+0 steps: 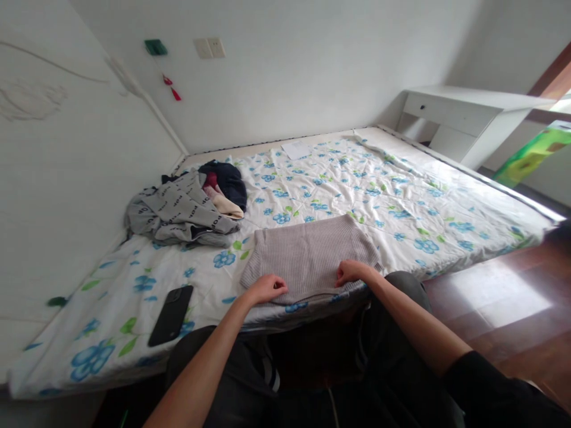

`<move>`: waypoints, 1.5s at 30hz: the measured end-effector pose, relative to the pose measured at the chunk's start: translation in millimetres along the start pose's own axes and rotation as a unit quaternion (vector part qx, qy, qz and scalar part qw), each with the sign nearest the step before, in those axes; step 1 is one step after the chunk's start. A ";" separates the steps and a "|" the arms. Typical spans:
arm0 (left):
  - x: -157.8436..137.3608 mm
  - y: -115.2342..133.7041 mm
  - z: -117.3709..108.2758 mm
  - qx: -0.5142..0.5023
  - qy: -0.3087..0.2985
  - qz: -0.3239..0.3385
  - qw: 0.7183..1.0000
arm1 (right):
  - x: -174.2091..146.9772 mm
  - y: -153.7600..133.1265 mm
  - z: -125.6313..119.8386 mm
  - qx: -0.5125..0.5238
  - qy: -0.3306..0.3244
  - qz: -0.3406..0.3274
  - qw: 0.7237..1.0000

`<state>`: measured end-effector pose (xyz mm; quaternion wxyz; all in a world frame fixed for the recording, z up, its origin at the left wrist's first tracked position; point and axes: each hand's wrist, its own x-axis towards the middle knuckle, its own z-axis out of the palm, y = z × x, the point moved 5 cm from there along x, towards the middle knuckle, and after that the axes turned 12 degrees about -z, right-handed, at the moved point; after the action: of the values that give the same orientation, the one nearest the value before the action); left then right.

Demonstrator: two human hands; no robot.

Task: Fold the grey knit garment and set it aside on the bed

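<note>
A grey-beige ribbed knit sweater (307,249) lies flat at the bed's near edge, its sides angled inward and its near hem bowed. My left hand (267,289) rests at its near left corner, fingers curled and thumb pressed in on the knit. Over the near right part, my right hand (352,272) has its fingers closed on the fabric. The fingertips of both hands are partly hidden. To the left of my left hand, a black phone (171,315) lies face down on the floral sheet (276,196).
A heap of clothes with a grey printed garment (173,208) and a dark navy one (229,184) sits at the back left against the wall. White paper (296,150) lies at the far side. A white desk (464,113) stands beyond the bed's right side.
</note>
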<state>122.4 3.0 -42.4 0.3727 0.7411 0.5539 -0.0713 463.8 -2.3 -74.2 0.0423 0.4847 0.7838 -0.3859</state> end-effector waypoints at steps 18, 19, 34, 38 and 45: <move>134.8 -60.8 -95.9 0.176 0.179 -0.154 0.956 | 26.4 -23.4 -7.8 -0.064 -0.132 0.060 0.987; 138.2 -65.7 -95.3 0.181 0.164 -0.169 0.955 | 25.8 -22.2 -8.0 -0.056 -0.128 0.060 0.988; 138.8 -70.4 -83.2 0.175 0.115 -0.218 0.953 | 157.8 -123.8 -67.4 -0.055 0.252 -0.119 0.959; 133.9 -68.8 -81.6 0.178 0.115 -0.224 0.951 | 221.1 -151.2 -46.3 -0.087 0.240 -0.145 0.956; 135.6 -70.2 -83.4 0.168 0.104 -0.225 0.954 | 233.3 -112.1 -27.2 -0.106 0.162 -0.189 0.963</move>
<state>86.4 167.3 -86.6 0.1569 0.6524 0.7221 -0.1680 260.5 158.9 -94.8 -0.1075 0.3765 0.8940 -0.2179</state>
